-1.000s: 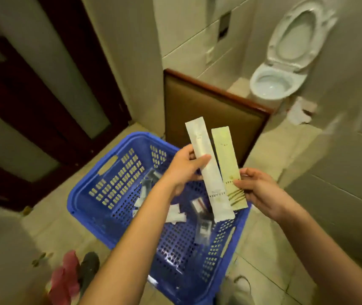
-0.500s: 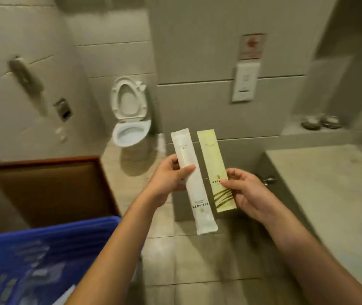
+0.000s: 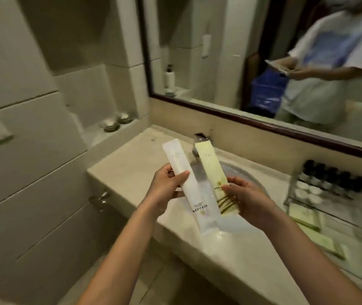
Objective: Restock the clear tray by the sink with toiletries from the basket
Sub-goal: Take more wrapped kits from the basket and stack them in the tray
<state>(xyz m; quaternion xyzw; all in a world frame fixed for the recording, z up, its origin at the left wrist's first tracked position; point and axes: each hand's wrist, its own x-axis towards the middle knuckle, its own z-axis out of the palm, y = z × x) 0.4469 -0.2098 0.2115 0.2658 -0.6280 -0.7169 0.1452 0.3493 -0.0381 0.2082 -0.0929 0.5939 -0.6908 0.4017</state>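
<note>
My left hand pinches a white packet, my right hand a green packet, both over the bench edge; the clear tray sits apart, rightward.

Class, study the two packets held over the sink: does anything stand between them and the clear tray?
Nothing visible does. The left hand holds the white packet and the right hand the yellow-green packet above the sink; the clear tray sits further right on the counter, only open air between.
</note>
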